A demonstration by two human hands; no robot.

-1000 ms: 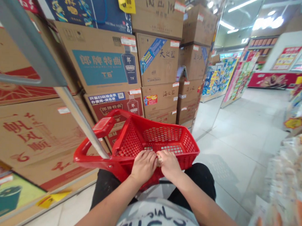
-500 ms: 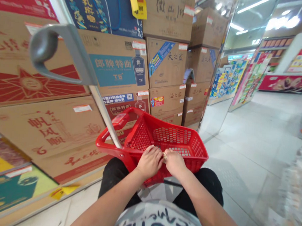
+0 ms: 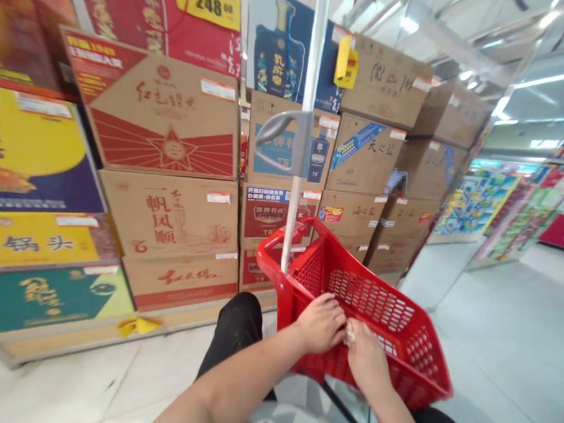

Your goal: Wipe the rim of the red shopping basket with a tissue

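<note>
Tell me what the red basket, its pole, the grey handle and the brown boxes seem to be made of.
Red basket: molded plastic, slightly glossy; even color, lattice openings.
Pole: probably metal, smooth; pale sheen.
Grey handle: likely hard plastic, satin; rounded, seemingly one-piece shape.
Brown boxes: cardboard, matte; flat brown faces with printing.

Shop, likely supermarket; stacked cartons (image 3: 174,122) with price labels; yellow price tag (image 3: 214,4) reading 248; red shopping basket (image 3: 371,303); stocked shelves (image 3: 476,204) beyond.
</note>
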